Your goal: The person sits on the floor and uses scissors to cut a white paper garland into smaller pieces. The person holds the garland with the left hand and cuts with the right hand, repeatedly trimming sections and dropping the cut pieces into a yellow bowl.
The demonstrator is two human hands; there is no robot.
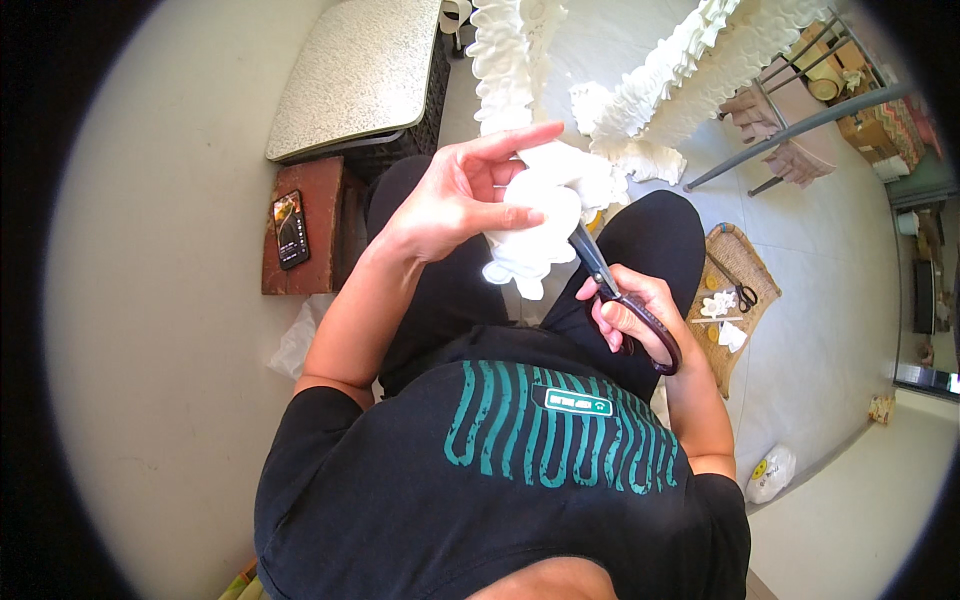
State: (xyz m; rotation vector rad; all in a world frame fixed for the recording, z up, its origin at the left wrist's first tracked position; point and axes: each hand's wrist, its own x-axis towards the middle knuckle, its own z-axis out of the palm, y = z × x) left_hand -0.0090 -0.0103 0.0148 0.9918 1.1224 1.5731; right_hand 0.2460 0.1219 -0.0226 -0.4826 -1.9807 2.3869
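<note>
Between thumb and fingers, my left hand (457,187) grips a bunched piece of white scalloped fabric (544,217) above my knees. My right hand (634,311) holds a pair of scissors (592,259) with dark reddish handles. The blades look nearly closed, and their tips disappear at the fabric's lower right edge. Beyond my hands, a long white ruffled strip (504,67) hangs from the top of the view. Another ruffled length (667,71) slants down from the upper right to the floor.
On my left, a phone (291,229) lies on a reddish wooden stool (321,268), near a speckled tabletop (367,67). A woven tray (724,367) to my right bears another pair of scissors (745,297) and fabric scraps (732,337). Metal legs (795,127) stand at upper right.
</note>
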